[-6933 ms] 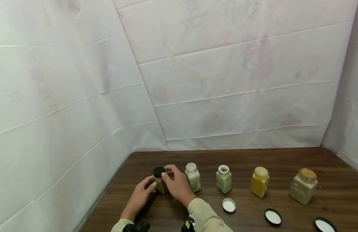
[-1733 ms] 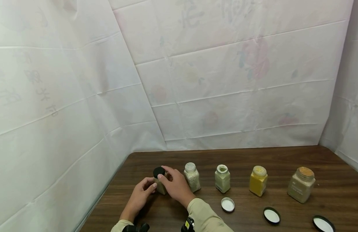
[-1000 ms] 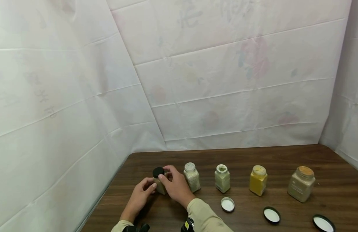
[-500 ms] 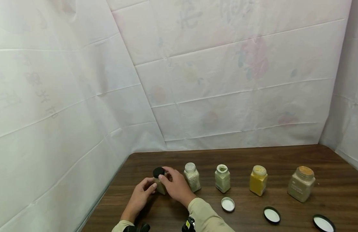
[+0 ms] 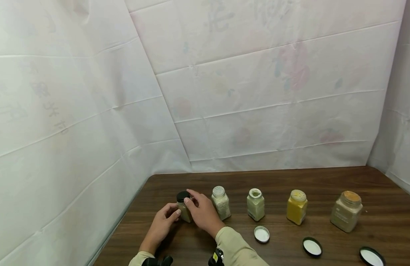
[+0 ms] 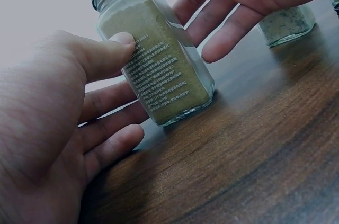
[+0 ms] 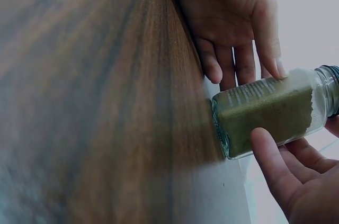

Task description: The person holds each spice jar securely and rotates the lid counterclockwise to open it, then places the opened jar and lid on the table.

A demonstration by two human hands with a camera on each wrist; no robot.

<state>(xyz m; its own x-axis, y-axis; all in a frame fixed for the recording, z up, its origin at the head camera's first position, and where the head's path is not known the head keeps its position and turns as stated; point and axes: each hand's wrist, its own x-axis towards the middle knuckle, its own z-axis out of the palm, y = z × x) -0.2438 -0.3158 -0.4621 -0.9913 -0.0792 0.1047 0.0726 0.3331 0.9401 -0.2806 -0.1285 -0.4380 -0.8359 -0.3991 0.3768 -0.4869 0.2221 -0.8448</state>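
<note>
A glass spice jar (image 6: 159,60) of greenish-brown powder, with a dark screw lid (image 5: 183,196), stands on the wooden table at the left. My left hand (image 5: 160,225) holds its body from the left; the thumb presses the printed side in the left wrist view. Thumb and fingers of my right hand (image 5: 205,214) grip around the lid from the right. In the right wrist view one fingertip (image 7: 259,135) of that hand lies against the jar's lower body. The lid is on the jar. Part of the jar is hidden behind my right hand in the head view.
Right of the hands stand a jar of pale flakes (image 5: 221,205), a green jar (image 5: 256,207), a yellow jar (image 5: 296,210) and a wide brownish jar (image 5: 346,214), all lidless. Three loose lids, such as one white-lined lid (image 5: 262,234), lie nearer the front. White cloth (image 5: 258,92) hangs behind.
Both hands stay at the same jar throughout. My right thumb and fingers shift slightly about the lid, and the head view drifts a little. The other jars and lids have not moved.
</note>
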